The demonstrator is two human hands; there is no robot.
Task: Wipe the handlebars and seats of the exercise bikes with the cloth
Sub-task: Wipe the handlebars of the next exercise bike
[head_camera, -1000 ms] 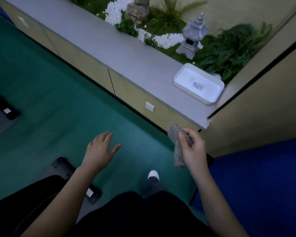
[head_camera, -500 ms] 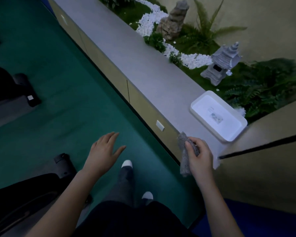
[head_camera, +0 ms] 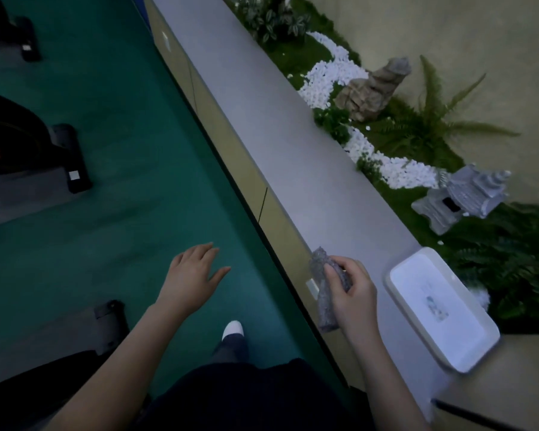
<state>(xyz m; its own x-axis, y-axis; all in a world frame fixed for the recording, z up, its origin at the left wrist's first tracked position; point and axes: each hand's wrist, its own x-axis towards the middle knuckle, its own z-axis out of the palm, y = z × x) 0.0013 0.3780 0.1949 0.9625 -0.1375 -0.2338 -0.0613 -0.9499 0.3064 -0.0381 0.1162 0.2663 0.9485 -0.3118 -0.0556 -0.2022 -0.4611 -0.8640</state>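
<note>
Now the right hand (head_camera: 352,293), clamped on the crumpled grey cloth (head_camera: 324,309), has drifted over the long grey ledge (head_camera: 293,169) beside the white rectangular tray (head_camera: 395,269); left hand (head_camera: 193,275) spread, empty; wiping looks paused.

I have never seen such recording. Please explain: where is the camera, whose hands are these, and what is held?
No machine here: a person wears one camera on the head, looking forward and down, so you see their own arms. The right hand grips a crumpled grey cloth near the edge of a grey ledge. The left hand is open, holding nothing, over the green floor. A white tray lies on the ledge; beyond are plants and a small stone lantern. At left stand what seem exercise bike bases.
</note>
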